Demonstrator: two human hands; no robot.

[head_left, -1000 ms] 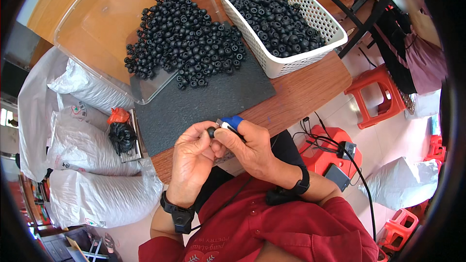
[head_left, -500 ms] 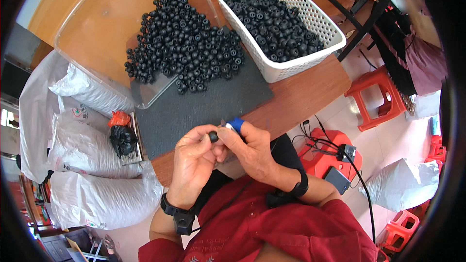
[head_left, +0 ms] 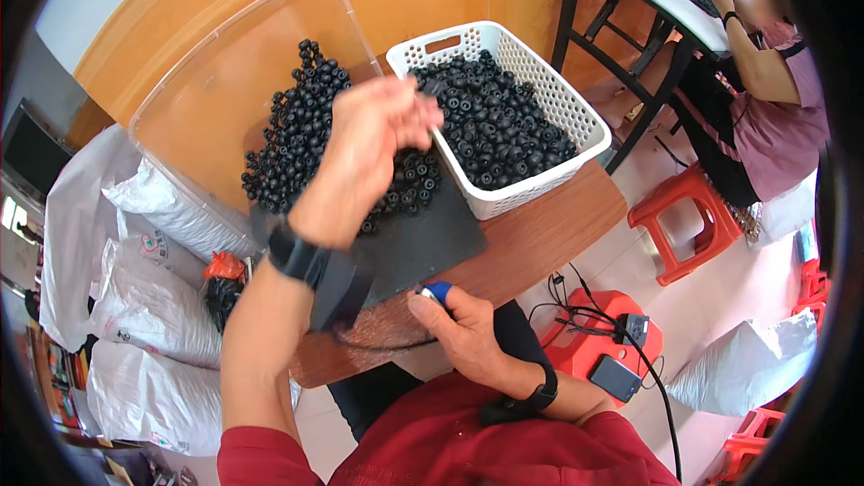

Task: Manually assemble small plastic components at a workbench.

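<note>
At your far left, white woven sacks (head_left: pixel 157 396) lie stacked, with a black plastic bag (head_left: pixel 221 304) and an orange-red bag (head_left: pixel 225 265) beside them. A clear plastic tub (head_left: pixel 238 47) stands behind a heap of black beads (head_left: pixel 286 139), round pieces with holes, part of it hidden by your arm. Your left hand (head_left: pixel 382 121), blurred, reaches across that heap to the near left rim of the basket; its fingers are bent, but you cannot tell whether they pinch anything. A black strapped device (head_left: pixel 295 254) circles that wrist. Below lies a dark mat (head_left: pixel 427 247) on the wooden table (head_left: pixel 549 232). Your right hand (head_left: pixel 468 335) is near the table's front edge, thumb and fingers pressed around a small white tool (head_left: pixel 428 295), with a blue finger cover (head_left: pixel 439 290) on one finger. Right of your left hand, the white perforated basket (head_left: pixel 551 182) holds more black beads. Farther right, a smartphone (head_left: pixel 616 378) and cables rest on a red stool (head_left: pixel 569 362); beyond, a co-worker (head_left: pixel 778 139) in pink sits at another table.
</note>
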